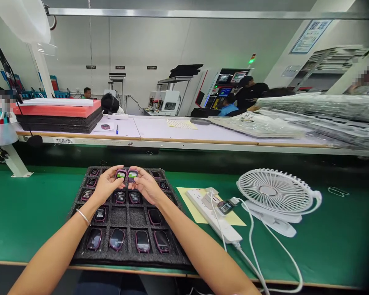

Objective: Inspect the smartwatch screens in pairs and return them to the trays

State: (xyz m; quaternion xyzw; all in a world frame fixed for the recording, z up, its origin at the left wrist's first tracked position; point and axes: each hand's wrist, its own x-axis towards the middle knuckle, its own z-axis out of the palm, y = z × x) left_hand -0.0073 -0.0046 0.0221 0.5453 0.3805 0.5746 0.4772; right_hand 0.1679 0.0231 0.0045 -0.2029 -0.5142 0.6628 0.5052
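Gripping a watch body (pixel 121 174) between the fingers of the left hand (pixel 106 186), lit screen tilted up, bracelet (pixel 83 216) on that wrist; pinched a second watch body (pixel 132 175) the same way in the right hand (pixel 146 186); held the two side by side, almost touching, over the far rows of the black foam tray (pixel 80 256) on the green surface (pixel 27 209). Judged the tray mostly filled: four dark-screened pieces across the front row (pixel 142 241), more behind with text showing on their screens, and at least one pocket (pixel 118 216) in the second row bare; could not tell which pieces had been checked. Touched nothing further right: a white power strip (pixel 213 217) on a yellow sheet (pixel 187 194), one more piece (pixel 225 207) wired beside it, then a white fan (pixel 275 192).
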